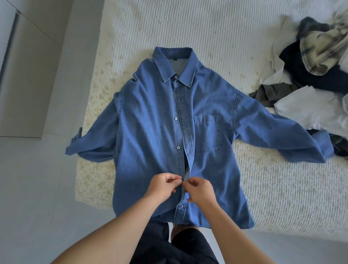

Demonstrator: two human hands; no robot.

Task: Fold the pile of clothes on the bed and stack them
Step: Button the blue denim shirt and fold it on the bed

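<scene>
head view: blue denim button-up shirt [169, 131] lay face-up on cream ribbed bedspread [213, 33], collar away, long axis toward person. left hand [162, 186] and right hand [199, 190] pinched placket edges near hem, meeting at centreline. unfolded clothes pile [315, 78] far right.

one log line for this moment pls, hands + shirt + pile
stage: buttoning | left hand: pinches placket | right hand: pinches placket | denim shirt: flat on bed, face up | unfolded pile: far right
</scene>
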